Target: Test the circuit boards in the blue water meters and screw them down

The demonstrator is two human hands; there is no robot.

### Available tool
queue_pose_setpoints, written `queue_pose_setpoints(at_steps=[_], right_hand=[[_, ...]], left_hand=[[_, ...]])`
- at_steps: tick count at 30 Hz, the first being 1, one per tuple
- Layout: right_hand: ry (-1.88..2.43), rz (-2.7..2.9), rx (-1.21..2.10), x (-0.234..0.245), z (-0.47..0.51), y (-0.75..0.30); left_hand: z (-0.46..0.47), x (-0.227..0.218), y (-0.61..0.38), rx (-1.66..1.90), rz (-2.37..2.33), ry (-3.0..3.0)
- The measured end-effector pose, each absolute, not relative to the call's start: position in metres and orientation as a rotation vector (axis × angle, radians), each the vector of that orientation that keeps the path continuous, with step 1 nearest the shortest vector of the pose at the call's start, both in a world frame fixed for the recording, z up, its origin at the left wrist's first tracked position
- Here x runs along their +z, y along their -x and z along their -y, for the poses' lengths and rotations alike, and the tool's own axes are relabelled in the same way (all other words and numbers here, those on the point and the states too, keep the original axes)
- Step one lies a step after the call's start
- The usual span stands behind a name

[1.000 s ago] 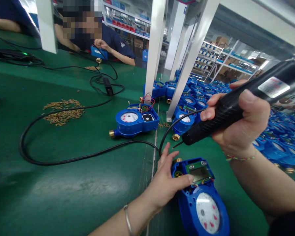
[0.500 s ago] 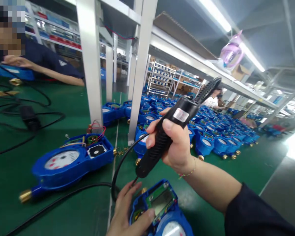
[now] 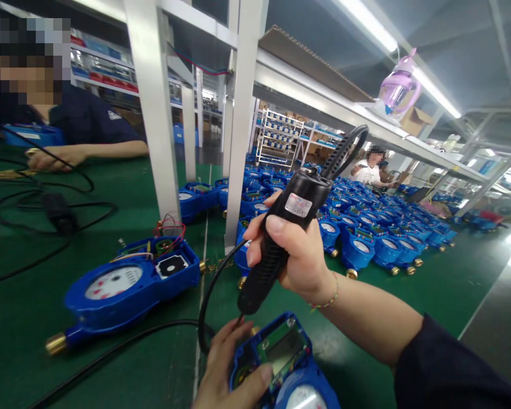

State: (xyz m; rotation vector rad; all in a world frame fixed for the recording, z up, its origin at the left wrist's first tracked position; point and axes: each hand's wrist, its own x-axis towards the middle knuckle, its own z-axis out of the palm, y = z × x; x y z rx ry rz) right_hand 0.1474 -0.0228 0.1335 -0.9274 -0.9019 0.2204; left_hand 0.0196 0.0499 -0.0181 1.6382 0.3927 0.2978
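A green-topped workbench carries rows of blue water meters beyond the right hand. A second open meter lies left of that grip. The right hand is closed around a black electric screwdriver; its white-and-red label is unreadable. Directly below, the left hand is clamped on an open water meter, circuit board and display exposed.

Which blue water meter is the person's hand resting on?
The open blue plastic water meter at the bottom edge, under the left hand; the others lie further off.
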Motion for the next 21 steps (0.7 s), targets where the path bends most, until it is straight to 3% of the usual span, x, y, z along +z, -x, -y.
queue_pose_setpoints(at_steps=[7,21], right_hand=[[1.028,0.931,0.166,0.131,0.029,-0.136],[1.046,0.956,0.049,0.131,0.035,-0.135]], left_hand=[[-0.036,0.002,-0.004,0.146,-0.381,-1.416],[-0.035,-0.005,-0.001,0.066,-0.36,-1.416]])
